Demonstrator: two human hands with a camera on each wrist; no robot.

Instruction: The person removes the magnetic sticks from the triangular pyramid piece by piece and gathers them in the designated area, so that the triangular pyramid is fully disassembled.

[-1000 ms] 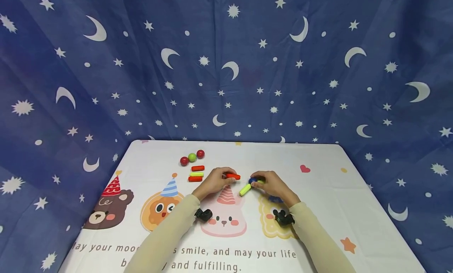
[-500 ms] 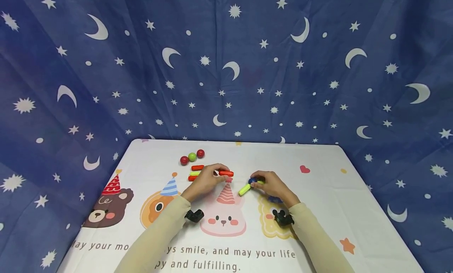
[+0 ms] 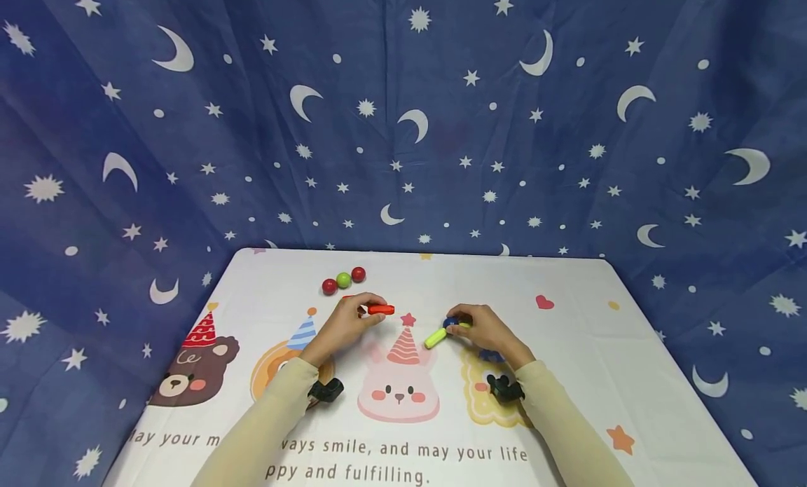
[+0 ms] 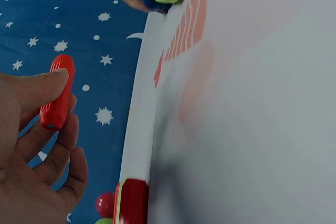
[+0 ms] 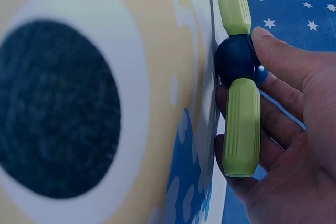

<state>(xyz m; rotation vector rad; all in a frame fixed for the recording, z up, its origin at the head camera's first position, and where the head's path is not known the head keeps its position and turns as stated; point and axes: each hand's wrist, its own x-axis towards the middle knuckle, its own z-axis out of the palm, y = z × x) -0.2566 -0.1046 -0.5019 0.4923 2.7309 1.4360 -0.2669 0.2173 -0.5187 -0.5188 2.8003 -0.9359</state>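
Note:
My left hand (image 3: pixel 343 326) pinches a red ridged stick (image 4: pixel 59 95) between thumb and fingers, held up over the table left of centre. To its right, my right hand (image 3: pixel 484 326) grips a dark blue ball (image 5: pixel 234 60) low at the tabletop. Two yellow-green ridged sticks join that ball on opposite sides; the near stick (image 5: pixel 241 129) points toward the camera in the right wrist view, and the far stick (image 5: pixel 232 3) leads away. Behind my left hand, another red stick (image 4: pixel 133 203) lies on the table, mostly hidden in the head view.
At the back left, a red ball (image 3: pixel 329 286), a green ball (image 3: pixel 343 280) and a second red ball (image 3: pixel 359 274) sit in a row. A white cartoon-printed cloth (image 3: pixel 542 410) covers the table. Behind it hangs a blue curtain (image 3: pixel 441 151) with moons and stars.
My left hand has moved left with the red stick, now covering most of the sticks lying there. My right hand stays in place on the blue ball.

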